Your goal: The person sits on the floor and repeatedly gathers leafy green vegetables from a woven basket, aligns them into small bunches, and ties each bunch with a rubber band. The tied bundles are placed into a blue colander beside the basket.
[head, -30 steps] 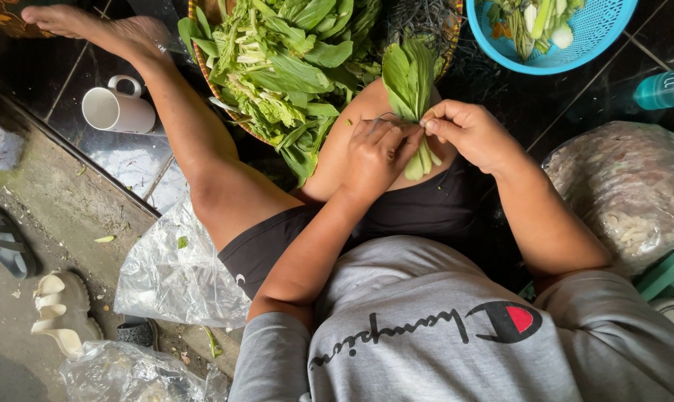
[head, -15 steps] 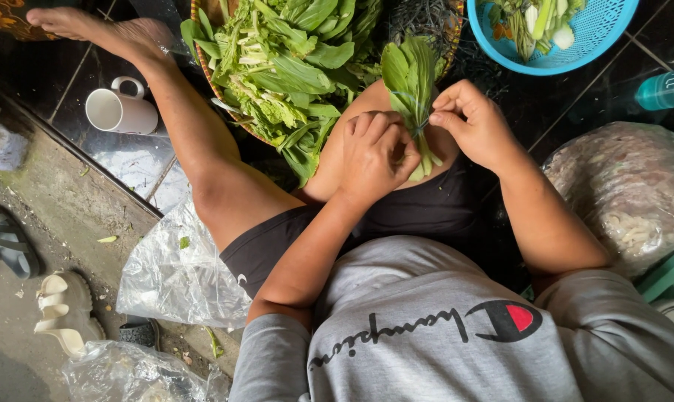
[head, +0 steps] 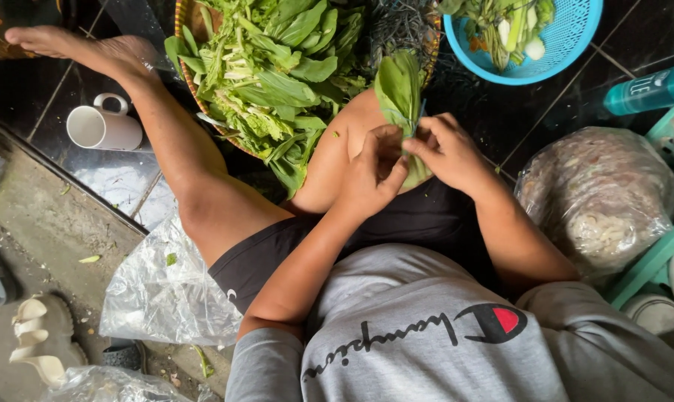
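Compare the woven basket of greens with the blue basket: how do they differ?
The woven basket is brown wicker, heaped with whole leafy greens; the blue basket is perforated plastic, holding fewer trimmed pieces. The woven basket lies beside the left leg, the blue basket further right. Both sit on dark tiles.

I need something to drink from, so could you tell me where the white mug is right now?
In the head view the white mug lies on its side on the dark tiled floor at far left, beside the outstretched leg.

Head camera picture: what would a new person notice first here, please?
First, both hands at the centre: the left hand and right hand pinch one leafy green stalk over the knee. Behind it lies a woven basket heaped with greens, and a blue basket at top right.
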